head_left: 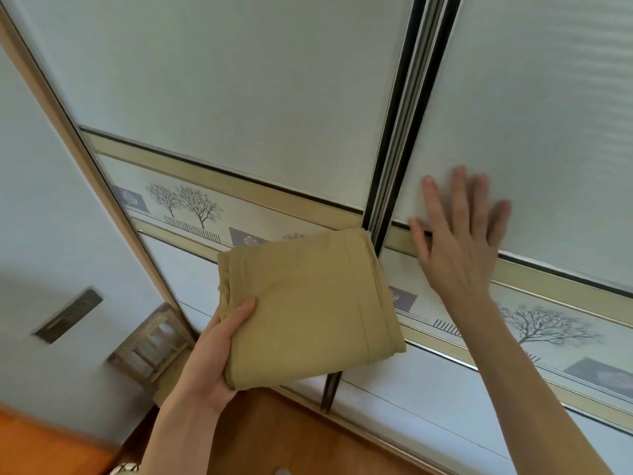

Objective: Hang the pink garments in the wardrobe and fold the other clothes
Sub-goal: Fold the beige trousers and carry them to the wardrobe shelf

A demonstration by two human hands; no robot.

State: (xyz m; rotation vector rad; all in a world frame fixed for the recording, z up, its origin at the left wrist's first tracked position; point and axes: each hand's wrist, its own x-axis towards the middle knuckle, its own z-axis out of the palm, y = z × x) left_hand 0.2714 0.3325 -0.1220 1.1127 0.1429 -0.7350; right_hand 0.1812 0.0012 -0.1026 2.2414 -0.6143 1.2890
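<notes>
Before the closed wardrobe [239, 97]: gripping a folded tan garment [308, 306] in the left hand [209, 351], thumb curled over its edge, just beside the door seam; pressing the right hand [459, 234], fingers spread flat, against the right sliding door [548, 114].

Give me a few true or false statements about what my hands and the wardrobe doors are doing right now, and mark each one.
1. The left hand holds a folded tan garment. True.
2. The right hand grips a hanger. False: it lies flat, fingers spread, against the right sliding door.
3. The garment being held is pink. False: it is tan.
4. The wardrobe doors carry a band printed with bare trees. True.
5. The wardrobe stands wide open with clothes showing inside. False: both sliding doors cover the front, and no interior shows.
</notes>
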